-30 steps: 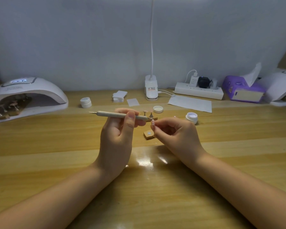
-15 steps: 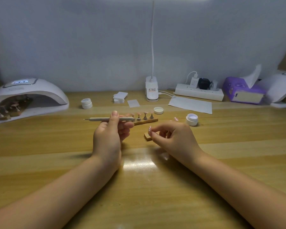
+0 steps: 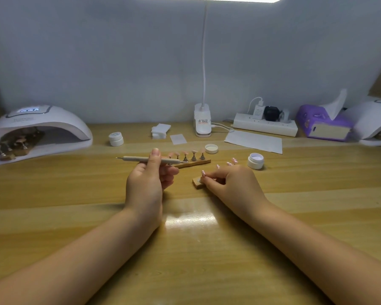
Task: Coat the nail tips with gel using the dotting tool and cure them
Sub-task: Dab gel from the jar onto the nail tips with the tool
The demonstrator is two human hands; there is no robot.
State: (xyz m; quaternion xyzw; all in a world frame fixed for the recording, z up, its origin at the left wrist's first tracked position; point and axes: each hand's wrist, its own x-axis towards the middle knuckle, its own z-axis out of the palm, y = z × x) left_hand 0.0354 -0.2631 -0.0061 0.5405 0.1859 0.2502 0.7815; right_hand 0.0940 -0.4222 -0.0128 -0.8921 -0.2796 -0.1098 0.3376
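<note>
Left hand (image 3: pixel 147 186) grip pinches dotting tool (image 3: pixel 151 159) — right hand (image 3: pixel 231 183) grip pinches small wooden block (image 3: pixel 198 183).

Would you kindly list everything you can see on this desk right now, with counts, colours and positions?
Wooden desk: one, yellow-brown, under everything.
Domed white nail curing lamp: two, far left, wooden holders inside; another at right edge.
Slim beige dotting tool: one, held level.
Long wooden strip with nail tip stands: one, brown, centre.
Small wooden block: one, under right fingers.
Round white gel jar: two, open at right, shut at left.
White jar lid: one, centre.
White power strip: one, back.
Purple tissue box: one, back right.
White clip lamp: one, back centre.
White paper sheet: one.
Left hand: holds tool.
Right hand: pinches something on block.
</note>
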